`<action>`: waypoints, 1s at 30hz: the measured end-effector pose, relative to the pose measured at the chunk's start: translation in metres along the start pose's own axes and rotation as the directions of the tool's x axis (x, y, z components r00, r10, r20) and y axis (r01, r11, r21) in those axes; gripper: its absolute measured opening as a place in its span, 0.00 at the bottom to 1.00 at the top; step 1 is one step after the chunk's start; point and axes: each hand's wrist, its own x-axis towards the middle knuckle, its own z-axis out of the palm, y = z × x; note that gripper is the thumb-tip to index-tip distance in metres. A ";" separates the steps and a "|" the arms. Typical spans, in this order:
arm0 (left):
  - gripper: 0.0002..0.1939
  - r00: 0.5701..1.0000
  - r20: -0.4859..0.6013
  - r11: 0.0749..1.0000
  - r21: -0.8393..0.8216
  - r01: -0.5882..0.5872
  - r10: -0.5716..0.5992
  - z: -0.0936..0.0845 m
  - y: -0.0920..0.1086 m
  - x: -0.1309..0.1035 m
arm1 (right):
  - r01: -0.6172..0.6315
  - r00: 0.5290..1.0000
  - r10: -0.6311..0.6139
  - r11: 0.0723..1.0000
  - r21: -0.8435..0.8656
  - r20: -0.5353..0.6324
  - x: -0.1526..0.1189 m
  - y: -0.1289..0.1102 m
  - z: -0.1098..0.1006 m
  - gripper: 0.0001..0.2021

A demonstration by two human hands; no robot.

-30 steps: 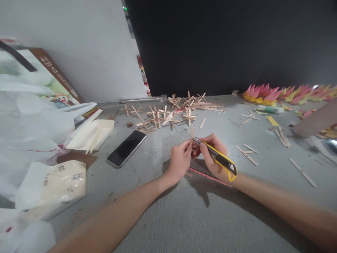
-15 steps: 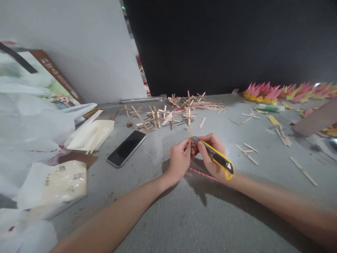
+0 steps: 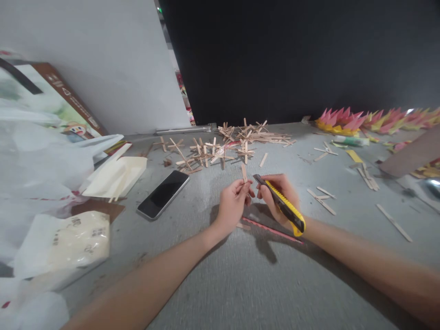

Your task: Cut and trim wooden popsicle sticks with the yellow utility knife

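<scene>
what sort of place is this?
Looks like a craft workspace, perhaps makeshift: a yellow-and-black utility knife in use near scattered wooden craft sticks, plus pink-and-yellow decorations, apparently folded paper.

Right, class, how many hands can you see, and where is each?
2: the left hand, near mid-picture, pinching a wooden stick; the right hand, beside it, holding a yellow utility knife. Some fingers are partly hidden.

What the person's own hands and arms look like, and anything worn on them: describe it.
The left hand and right hand are ungloved. The left forearm and right forearm are bare as far as they show, with no sleeve in view. No watch or bracelet shows at either wrist; blur leaves rings uncertain.
</scene>
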 end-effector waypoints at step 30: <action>0.20 0.989 0.134 0.915 0.386 -0.114 0.067 -0.004 0.001 -0.011 | 0.032 0.999 -0.028 0.988 -0.149 0.031 -0.003 -0.013 -0.010 0.11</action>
